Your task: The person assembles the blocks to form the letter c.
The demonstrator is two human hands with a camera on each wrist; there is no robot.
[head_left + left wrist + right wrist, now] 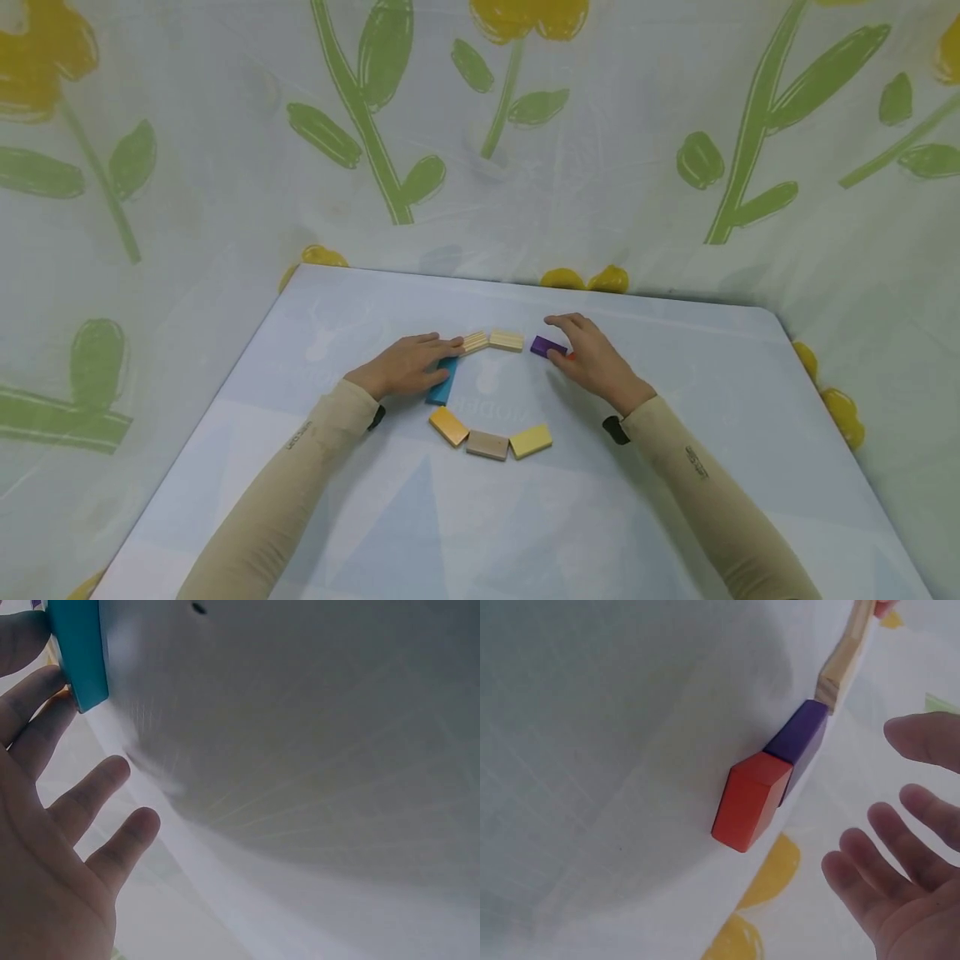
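My left hand (411, 364) reaches over the left side of a ring of small blocks, its fingers stretched out. The fingertips are at the near end of a ridged light wood block (474, 342). The thumb lies against a blue block (441, 387), and the left wrist view shows fingertips at the end of this blue block (79, 652). My right hand (594, 360) hovers spread beside a purple block (547, 347). A red block (751, 801) touches the purple block (801, 739) end to end; in the head view the hand mostly hides the red one.
A second light wood block (506, 341) sits at the back of the ring. Along the front curve lie an orange block (448, 427), a brown block (487, 445) and a yellow block (531, 441). A flower-patterned curtain (600, 167) hangs behind the white table (675, 500).
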